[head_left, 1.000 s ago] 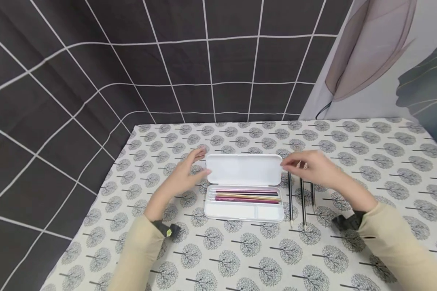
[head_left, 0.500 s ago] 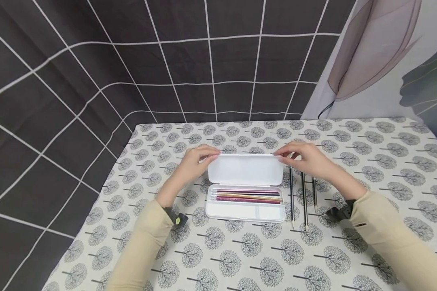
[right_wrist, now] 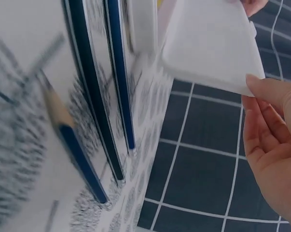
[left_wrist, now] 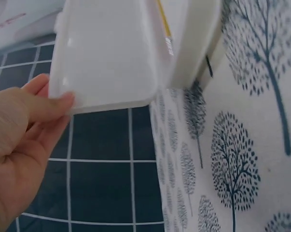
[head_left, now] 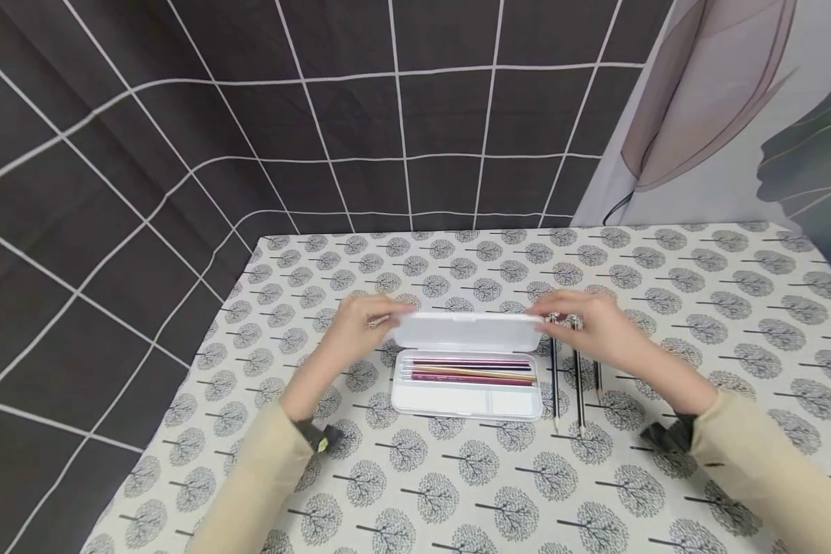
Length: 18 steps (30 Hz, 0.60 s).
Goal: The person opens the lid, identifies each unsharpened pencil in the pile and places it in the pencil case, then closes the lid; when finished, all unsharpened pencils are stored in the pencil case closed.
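A white plastic pencil case point(head_left: 443, 402) lies on the table with its hinged lid point(head_left: 467, 332) raised at a slant. Inside its upper compartment are several pencils point(head_left: 471, 373), dark red, black and yellow; the lower compartment shows bare white. My left hand point(head_left: 356, 327) pinches the lid's left far corner, the thumb on the inner face, as the left wrist view also shows with the lid point(left_wrist: 109, 53). At the opposite corner my right hand point(head_left: 595, 327) pinches the lid between thumb and fingers; in the right wrist view the thumb point(right_wrist: 268, 89) lies over its edge.
Right of the case, three dark pencils lie side by side on the cloth: a long one point(head_left: 555, 385), another long one point(head_left: 579, 392) and a short one point(head_left: 599, 378). A tree-print tablecloth point(head_left: 471, 492) covers the table. Behind it hangs a dark gridded curtain point(head_left: 443, 115).
My left hand has come in from beside the lid to its corner, and my right hand has kept to the other corner. The lid has tipped lower toward the case.
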Each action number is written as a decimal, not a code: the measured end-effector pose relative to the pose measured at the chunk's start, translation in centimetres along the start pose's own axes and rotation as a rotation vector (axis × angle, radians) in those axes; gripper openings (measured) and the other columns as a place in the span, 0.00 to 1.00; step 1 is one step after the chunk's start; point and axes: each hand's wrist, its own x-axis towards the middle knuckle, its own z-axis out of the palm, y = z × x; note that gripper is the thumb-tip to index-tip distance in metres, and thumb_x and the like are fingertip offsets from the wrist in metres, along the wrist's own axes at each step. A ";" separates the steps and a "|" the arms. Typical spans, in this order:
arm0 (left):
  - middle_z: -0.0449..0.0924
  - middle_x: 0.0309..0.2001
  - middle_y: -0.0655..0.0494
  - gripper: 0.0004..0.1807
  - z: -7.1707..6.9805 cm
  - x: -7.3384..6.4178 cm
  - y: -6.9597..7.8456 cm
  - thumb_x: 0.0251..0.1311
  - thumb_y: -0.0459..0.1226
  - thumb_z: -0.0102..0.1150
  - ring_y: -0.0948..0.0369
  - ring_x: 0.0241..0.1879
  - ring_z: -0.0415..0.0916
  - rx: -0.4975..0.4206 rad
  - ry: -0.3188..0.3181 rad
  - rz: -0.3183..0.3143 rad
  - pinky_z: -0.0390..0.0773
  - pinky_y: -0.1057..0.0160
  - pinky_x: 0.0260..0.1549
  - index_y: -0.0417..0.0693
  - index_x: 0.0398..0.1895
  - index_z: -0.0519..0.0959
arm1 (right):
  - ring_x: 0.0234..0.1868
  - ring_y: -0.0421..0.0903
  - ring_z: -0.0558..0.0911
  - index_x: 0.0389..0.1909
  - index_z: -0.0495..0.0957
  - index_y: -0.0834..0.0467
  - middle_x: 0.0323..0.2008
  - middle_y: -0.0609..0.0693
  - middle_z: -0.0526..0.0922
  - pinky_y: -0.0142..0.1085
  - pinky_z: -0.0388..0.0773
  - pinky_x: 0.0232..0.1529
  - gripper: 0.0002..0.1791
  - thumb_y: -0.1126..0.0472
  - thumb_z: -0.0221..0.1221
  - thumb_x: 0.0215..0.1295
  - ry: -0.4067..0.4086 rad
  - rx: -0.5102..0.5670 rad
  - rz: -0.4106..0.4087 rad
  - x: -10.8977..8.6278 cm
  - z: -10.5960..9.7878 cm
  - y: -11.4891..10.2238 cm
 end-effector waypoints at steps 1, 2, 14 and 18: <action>0.82 0.47 0.51 0.16 -0.2 -0.7 0.2 0.54 0.29 0.60 0.53 0.45 0.80 -0.011 -0.046 -0.028 0.80 0.61 0.44 0.49 0.47 0.82 | 0.34 0.46 0.83 0.40 0.83 0.59 0.40 0.52 0.84 0.36 0.82 0.36 0.14 0.69 0.65 0.49 -0.002 -0.003 -0.008 -0.6 0.0 -0.4; 0.81 0.49 0.51 0.16 -0.3 -1.4 0.5 0.55 0.31 0.59 0.53 0.46 0.80 -0.023 -0.096 -0.045 0.80 0.59 0.44 0.49 0.48 0.81 | 0.34 0.46 0.83 0.39 0.83 0.58 0.40 0.51 0.85 0.35 0.82 0.36 0.14 0.69 0.65 0.49 -0.005 -0.002 -0.018 -1.2 0.1 -0.9; 0.51 0.71 0.58 0.28 1.3 -8.4 1.8 0.66 0.38 0.47 0.57 0.70 0.49 0.164 -0.527 0.035 0.45 0.48 0.68 0.47 0.69 0.59 | 0.47 0.51 0.81 0.44 0.82 0.60 0.49 0.51 0.82 0.45 0.79 0.47 0.20 0.59 0.68 0.48 -0.183 -0.097 -0.082 -7.1 1.3 -3.7; 0.46 0.73 0.61 0.28 1.6 -9.0 2.2 0.67 0.35 0.44 0.61 0.71 0.44 0.218 -0.546 0.017 0.43 0.47 0.68 0.50 0.70 0.56 | 0.49 0.52 0.80 0.45 0.81 0.62 0.50 0.52 0.81 0.47 0.76 0.50 0.21 0.59 0.68 0.48 -0.202 -0.107 -0.067 -7.5 1.5 -4.1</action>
